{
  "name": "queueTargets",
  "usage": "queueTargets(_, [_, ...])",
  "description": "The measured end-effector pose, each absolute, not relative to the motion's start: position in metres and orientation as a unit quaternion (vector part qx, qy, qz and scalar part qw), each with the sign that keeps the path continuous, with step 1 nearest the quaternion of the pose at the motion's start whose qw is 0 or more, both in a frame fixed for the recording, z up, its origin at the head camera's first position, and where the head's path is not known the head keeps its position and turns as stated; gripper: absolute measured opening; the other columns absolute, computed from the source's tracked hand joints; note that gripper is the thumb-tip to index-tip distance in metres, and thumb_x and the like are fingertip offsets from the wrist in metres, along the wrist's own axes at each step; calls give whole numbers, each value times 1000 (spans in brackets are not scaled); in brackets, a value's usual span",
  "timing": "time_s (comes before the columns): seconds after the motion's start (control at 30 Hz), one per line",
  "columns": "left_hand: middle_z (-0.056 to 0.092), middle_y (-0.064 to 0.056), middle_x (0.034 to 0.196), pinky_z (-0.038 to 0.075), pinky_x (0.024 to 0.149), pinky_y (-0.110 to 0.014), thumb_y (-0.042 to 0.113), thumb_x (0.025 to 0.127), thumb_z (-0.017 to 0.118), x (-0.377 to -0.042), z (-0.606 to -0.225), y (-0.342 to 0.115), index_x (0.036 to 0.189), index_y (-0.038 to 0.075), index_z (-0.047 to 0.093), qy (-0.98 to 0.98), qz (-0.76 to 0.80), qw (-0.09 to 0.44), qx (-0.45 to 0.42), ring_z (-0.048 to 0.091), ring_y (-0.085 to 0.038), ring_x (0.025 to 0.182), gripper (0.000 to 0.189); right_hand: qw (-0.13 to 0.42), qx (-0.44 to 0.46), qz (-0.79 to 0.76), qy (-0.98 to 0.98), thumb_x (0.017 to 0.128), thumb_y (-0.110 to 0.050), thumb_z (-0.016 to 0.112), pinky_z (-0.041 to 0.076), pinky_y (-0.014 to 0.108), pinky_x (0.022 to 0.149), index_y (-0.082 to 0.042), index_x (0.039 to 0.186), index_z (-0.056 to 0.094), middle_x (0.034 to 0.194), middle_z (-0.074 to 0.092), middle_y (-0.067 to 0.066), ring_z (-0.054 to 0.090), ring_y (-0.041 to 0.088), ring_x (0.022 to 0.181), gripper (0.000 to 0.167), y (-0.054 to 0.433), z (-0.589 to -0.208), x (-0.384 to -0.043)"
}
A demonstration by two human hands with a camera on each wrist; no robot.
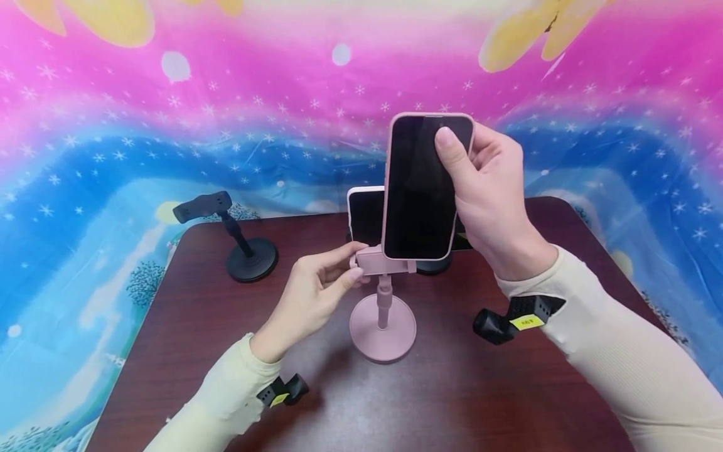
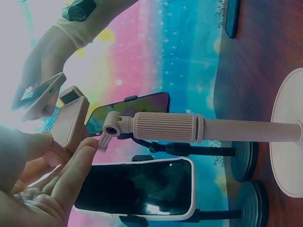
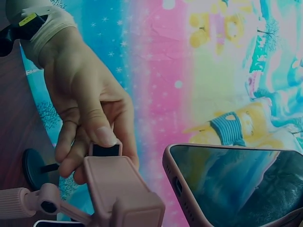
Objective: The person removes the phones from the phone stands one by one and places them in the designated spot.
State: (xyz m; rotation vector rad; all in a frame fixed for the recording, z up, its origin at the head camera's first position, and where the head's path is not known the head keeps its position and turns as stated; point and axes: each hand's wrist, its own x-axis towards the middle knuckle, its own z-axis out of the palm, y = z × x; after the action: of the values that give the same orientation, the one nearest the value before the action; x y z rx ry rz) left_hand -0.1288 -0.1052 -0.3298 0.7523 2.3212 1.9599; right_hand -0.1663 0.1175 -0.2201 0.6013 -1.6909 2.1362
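Observation:
My right hand (image 1: 497,188) holds a smartphone in a pink case (image 1: 418,201) upright, thumb on its dark screen near the top corner. The phone's lower edge overlaps the clamp of a pink phone stand (image 1: 384,339) in the head view. At the clamp's left end, my left hand (image 1: 307,292) pinches the holder between thumb and fingers. From the right wrist, the pink clamp (image 3: 113,179) shows a dark pad at the end by the left thumb, and the phone (image 3: 236,184) is apart from it. The stand's round base rests on the dark wooden table (image 1: 452,389).
A black phone stand (image 1: 251,260) with its holder tilted stands at the back left. Behind the pink stand, a phone with a white edge (image 1: 366,216) sits on a black stand, and another phone (image 2: 158,101) is mounted beside it. A patterned cloth (image 1: 294,125) hangs behind the table.

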Motion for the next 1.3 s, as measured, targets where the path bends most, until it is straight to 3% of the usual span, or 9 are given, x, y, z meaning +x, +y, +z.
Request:
queueTargets(0.27, [72, -19, 123, 61, 91, -30, 1, 98, 63, -129, -330, -105, 133, 1, 63, 744, 624, 7, 236, 74, -29, 108, 35, 175, 189, 740, -621, 101, -8, 60, 64, 29, 73, -2, 110, 75, 91, 80, 5, 77, 16, 78, 18, 122, -225, -163])
queueTargets(0.47, [71, -21, 123, 61, 91, -32, 1, 98, 63, -129, -329, -105, 133, -1, 63, 739, 631, 9, 237, 73, -30, 109, 35, 175, 183, 738, -626, 100, -7, 61, 64, 29, 70, -3, 107, 75, 89, 80, 5, 77, 16, 75, 17, 124, -229, -160])
queueTargets(0.8, [71, -22, 115, 64, 83, -32, 0, 100, 59, -129, -331, -103, 131, -1, 61, 732, 631, 9, 255, 74, -39, 94, 32, 163, 165, 736, -636, 100, -8, 61, 64, 29, 71, -4, 105, 76, 88, 80, 3, 77, 15, 75, 16, 130, -235, -153])
queueTargets(1.3, [70, -22, 111, 65, 79, -37, 1, 102, 56, -134, -331, -104, 129, 0, 60, 714, 645, 51, 267, 73, -41, 86, 28, 151, 157, 752, -622, 100, -4, 60, 64, 29, 71, -1, 105, 76, 90, 80, 6, 78, 16, 76, 16, 142, -243, -139])
